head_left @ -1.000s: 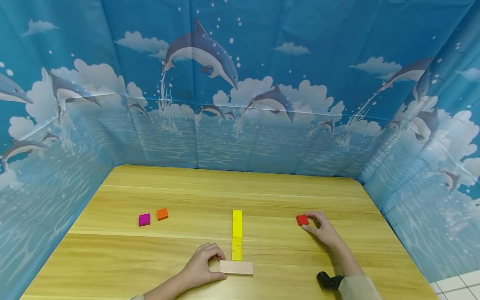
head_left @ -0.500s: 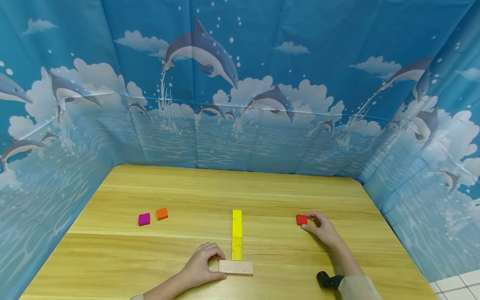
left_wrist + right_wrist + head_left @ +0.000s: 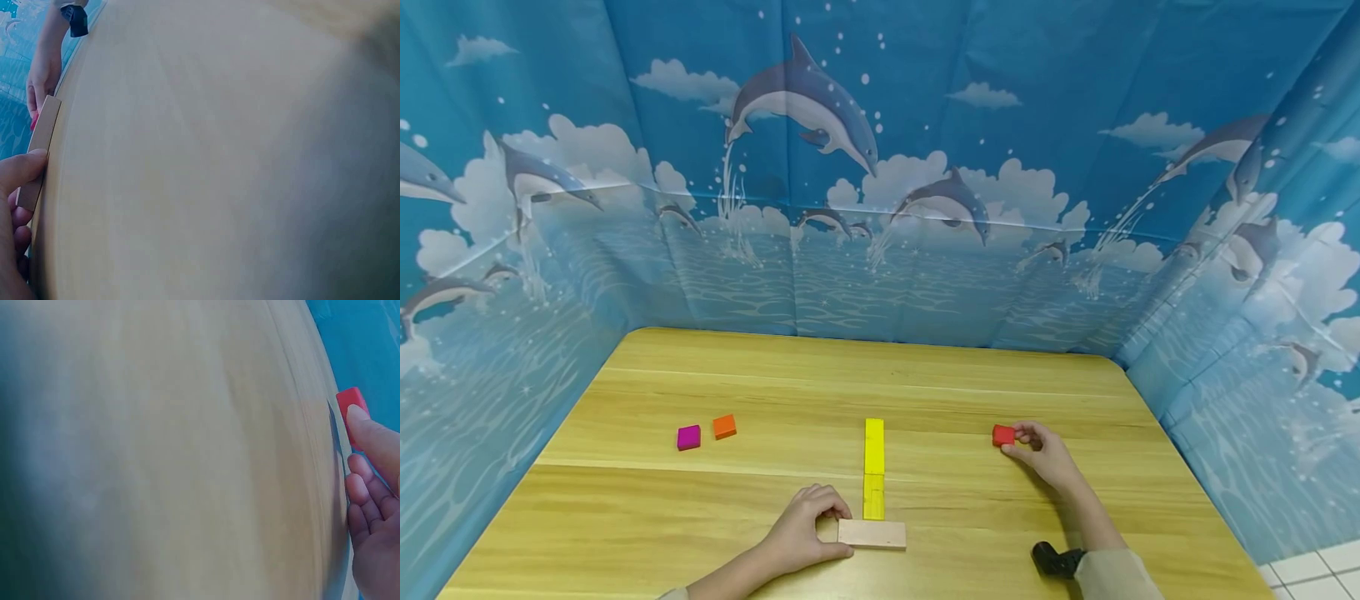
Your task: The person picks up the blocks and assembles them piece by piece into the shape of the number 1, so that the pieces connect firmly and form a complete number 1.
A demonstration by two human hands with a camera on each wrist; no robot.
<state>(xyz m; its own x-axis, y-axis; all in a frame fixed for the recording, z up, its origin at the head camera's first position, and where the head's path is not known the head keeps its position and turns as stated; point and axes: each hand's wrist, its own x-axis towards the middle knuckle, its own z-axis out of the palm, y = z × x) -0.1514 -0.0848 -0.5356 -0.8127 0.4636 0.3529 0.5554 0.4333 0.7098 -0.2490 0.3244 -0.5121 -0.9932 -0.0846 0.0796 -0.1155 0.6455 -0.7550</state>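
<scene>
My left hand [image 3: 805,533] holds the left end of a plain wooden block [image 3: 874,535] between thumb and fingers, at the near middle of the table. In the left wrist view the thumb lies along that wooden block [image 3: 41,134]. Directly beyond it, two yellow blocks [image 3: 874,447] stand in a line, end to end. On the right side, my right hand [image 3: 1051,458] pinches a small red block [image 3: 1003,436] by its right side. The right wrist view has the thumb over the red block [image 3: 351,400], with the other fingers below.
A magenta block [image 3: 688,438] and an orange block [image 3: 725,427] lie on the left of the wooden table [image 3: 925,379]. A black device [image 3: 1057,560] is at the right wrist, by the sleeve. Dolphin-print curtains [image 3: 880,275] surround the table's far and side edges.
The red block has risen slightly and tilted in the right hand's pinch, and the right fingers have shifted a little with it. The left hand and wooden block stay put.
</scene>
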